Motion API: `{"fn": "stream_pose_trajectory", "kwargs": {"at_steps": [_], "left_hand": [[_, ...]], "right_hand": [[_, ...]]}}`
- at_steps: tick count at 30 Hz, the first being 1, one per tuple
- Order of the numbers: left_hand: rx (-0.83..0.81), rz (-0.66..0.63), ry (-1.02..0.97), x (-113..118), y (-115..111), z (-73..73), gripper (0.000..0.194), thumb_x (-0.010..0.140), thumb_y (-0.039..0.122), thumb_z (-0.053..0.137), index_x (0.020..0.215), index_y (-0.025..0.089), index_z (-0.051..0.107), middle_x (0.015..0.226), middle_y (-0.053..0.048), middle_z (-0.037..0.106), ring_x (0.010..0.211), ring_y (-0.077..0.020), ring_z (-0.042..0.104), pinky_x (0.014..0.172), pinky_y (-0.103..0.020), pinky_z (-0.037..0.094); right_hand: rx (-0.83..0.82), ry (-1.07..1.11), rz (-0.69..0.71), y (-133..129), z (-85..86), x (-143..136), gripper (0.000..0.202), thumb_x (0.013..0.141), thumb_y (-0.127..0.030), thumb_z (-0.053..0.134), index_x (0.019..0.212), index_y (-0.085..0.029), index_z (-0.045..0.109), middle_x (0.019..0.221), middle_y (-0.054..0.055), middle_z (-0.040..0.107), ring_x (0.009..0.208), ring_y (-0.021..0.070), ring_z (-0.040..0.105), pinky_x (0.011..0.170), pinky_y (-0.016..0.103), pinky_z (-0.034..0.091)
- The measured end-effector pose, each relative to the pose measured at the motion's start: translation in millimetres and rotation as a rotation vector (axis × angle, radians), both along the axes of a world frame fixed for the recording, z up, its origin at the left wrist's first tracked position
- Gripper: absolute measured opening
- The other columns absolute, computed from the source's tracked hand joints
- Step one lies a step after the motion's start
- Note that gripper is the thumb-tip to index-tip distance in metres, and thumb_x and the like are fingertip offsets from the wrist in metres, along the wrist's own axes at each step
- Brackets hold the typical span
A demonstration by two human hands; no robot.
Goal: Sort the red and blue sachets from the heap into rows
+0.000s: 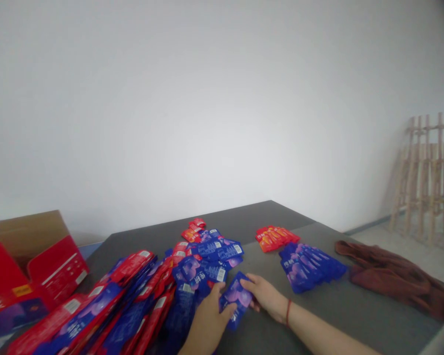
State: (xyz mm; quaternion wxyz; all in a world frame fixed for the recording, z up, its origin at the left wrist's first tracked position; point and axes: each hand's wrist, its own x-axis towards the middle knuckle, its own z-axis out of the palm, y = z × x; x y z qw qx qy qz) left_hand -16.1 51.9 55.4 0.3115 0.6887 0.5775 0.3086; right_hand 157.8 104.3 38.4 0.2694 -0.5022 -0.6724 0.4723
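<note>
Between my two hands is a blue sachet [239, 295] with a pale purple picture on its front. My left hand [211, 313] pinches its left edge, thumb on top. On the other side my right hand [261, 294], with a red band at the wrist, grips the upper right edge. Just left of them lies a loose heap of blue sachets [194, 271] and red ones, some with barcodes up. To the right, blue sachets [311, 266] are fanned in an overlapping row. Behind that row sits a smaller fan of red-orange sachets [276, 237].
Long stacks of red and blue packets [107, 310] fill the table's front left. An open red carton [33, 281] stands at the far left. A brown cloth [388, 276] lies along the right edge of the dark table [259, 264]. Wooden racks [429, 172] lean by the wall.
</note>
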Motion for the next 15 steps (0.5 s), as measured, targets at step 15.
{"fn": "stream_pose_trajectory", "kwargs": {"at_steps": [15], "left_hand": [[0.077, -0.09, 0.295, -4.9, -3.3, 3.5, 0.033, 0.078, 0.019, 0.047, 0.109, 0.023, 0.059, 0.074, 0.003, 0.06, 0.073, -0.0158, 0.057, 0.068, -0.025, 0.037]], "right_hand": [[0.364, -0.178, -0.011, -33.9, -10.0, 32.6, 0.01, 0.083, -0.019, 0.043, 0.082, -0.022, 0.053, 0.08, 0.001, 0.064, 0.077, 0.0178, 0.06, 0.07, 0.027, 0.04]]}}
